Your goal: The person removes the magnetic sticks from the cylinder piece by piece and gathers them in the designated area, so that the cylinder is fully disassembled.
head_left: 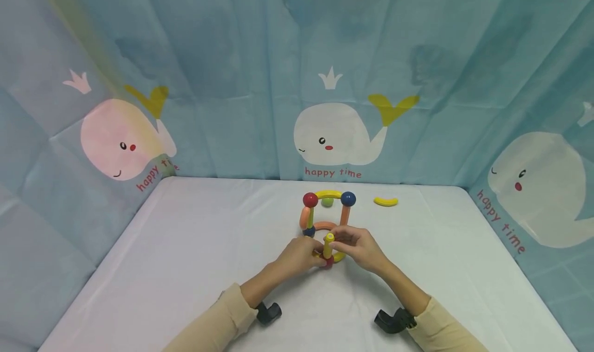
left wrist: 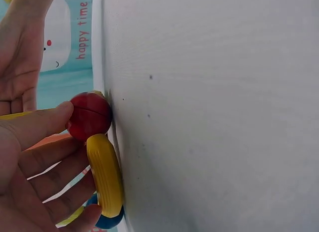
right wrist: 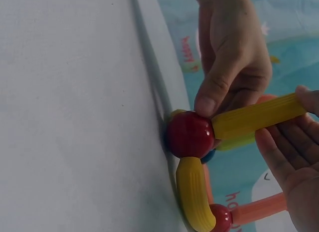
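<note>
A: Where's the rod sitting?

B: On my head feed, the straight yellow ribbed rod (head_left: 328,246) is standing nearly upright on the glossy red ball (head_left: 328,262), just left of the right hand (head_left: 359,245). Right hand's pinching its upper end; left hand (head_left: 299,254) is pinching the ball.

A: Key relation?

B: I'm judging everything's turning on the rod's long axis pointing into that ball. Right hand's nearer the rod's top.

A: View differences?

B: Right wrist is showing the lower end meeting the ball, plus a second red ball (right wrist: 222,217) that head isn't showing. I'm not getting joint firmness.
</note>
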`<state>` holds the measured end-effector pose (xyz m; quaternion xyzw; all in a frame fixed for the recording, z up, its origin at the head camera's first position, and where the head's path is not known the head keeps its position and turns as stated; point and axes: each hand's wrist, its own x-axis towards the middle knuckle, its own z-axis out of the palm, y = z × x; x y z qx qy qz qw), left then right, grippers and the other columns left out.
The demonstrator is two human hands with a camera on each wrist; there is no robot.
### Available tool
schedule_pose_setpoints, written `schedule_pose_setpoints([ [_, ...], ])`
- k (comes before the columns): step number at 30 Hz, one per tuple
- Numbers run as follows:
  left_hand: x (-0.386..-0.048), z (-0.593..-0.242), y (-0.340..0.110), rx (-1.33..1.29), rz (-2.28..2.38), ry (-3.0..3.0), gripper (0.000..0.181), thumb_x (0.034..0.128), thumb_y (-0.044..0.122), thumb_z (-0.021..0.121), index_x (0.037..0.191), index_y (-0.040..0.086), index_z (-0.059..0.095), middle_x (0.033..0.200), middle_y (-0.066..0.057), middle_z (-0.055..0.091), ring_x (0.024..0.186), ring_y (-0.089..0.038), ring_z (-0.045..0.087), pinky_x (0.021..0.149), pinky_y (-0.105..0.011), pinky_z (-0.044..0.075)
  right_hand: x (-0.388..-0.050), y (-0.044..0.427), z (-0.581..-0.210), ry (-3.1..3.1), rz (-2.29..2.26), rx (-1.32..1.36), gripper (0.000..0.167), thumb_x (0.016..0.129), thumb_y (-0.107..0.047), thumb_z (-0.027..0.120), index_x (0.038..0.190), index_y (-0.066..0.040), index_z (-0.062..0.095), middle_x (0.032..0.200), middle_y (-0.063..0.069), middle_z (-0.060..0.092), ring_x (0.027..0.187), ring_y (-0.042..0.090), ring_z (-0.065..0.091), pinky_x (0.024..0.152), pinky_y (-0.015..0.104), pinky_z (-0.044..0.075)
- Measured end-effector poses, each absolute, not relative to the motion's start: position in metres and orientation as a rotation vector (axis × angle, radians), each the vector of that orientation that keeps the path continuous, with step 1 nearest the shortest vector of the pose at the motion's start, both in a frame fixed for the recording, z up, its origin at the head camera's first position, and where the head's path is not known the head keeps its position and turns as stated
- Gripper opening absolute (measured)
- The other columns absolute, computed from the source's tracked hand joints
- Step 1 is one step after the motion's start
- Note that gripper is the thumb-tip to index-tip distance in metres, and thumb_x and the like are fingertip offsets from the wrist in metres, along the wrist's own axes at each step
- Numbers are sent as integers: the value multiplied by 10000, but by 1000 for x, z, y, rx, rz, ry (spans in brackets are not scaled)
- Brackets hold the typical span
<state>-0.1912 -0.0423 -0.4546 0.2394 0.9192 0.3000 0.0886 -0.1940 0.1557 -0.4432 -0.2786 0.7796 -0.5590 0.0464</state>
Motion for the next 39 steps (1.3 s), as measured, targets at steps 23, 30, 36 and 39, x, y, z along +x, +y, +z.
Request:
schedule_pose_setpoints([
  [23,-192,-453,-40,728,914,2726,174,813,204,789,931,75,782,830,13,766,687,-3,549,656,-147,444,-189,152,-455,2448,-1718,-938,231,903,-3,642,1128,45,655,1032,209,707,927,5,656,806,207,566],
  [30,-190,-451,-41,727,932,2719,181,823,192,778,955,68,779,848,10,770,718,-13,591,676,-162,454,-193,154,-455,2456,-1692,-944,286,943,-93,619,1184,59,639,1085,211,694,945,77,633,792,185,545],
  [36,-190,-450,-41,752,899,2733,198,820,204,779,975,82,777,877,27,770,793,-47,661,693,-164,480,-192,154,-456,2433,-1668,-874,291,950,-90,607,1189,74,627,1097,231,683,944,10,633,840,170,537],
  [39,-190,-451,-40,736,900,2732,181,810,199,787,962,99,783,843,43,764,740,-26,623,683,-159,473,-189,154,-457,2431,-1652,-859,278,944,-73,610,1176,80,631,1083,230,679,926,-6,629,827,184,547],
])
